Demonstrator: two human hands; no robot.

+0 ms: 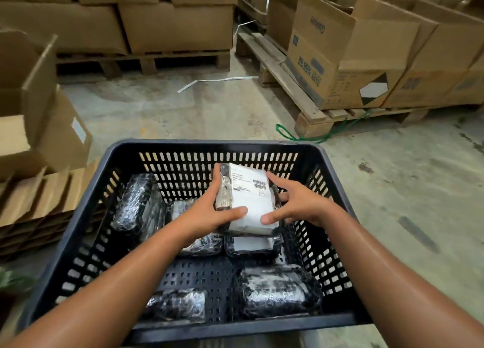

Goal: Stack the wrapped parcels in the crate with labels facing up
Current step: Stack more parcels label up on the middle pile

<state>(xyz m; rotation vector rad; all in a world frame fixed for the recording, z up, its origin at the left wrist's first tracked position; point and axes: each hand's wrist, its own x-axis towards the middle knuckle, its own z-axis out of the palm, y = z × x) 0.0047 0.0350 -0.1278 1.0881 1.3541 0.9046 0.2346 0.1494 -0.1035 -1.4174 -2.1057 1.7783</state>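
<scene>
A dark perforated plastic crate [199, 145] sits on the floor in front of me. Both hands hold one black-wrapped parcel [250, 198] with its white label facing up, over the far right part of the crate. My left hand [209, 211] grips its left side, my right hand [298, 203] its right side. Right under it lies another parcel [252, 245] with a white label showing. Other black-wrapped parcels lie at the far left [135, 203], near left [178, 305] and near right [277, 291]; no labels show on them. One more parcel [204, 245] is partly hidden under my left arm.
Flat cardboard sheets [39, 201] and open boxes [31, 127] stand left of the crate. Wooden pallets [285, 85] loaded with cardboard boxes [340, 59] line the back and right. A green cord [314, 138] and a white strap [214, 80] lie on the concrete floor.
</scene>
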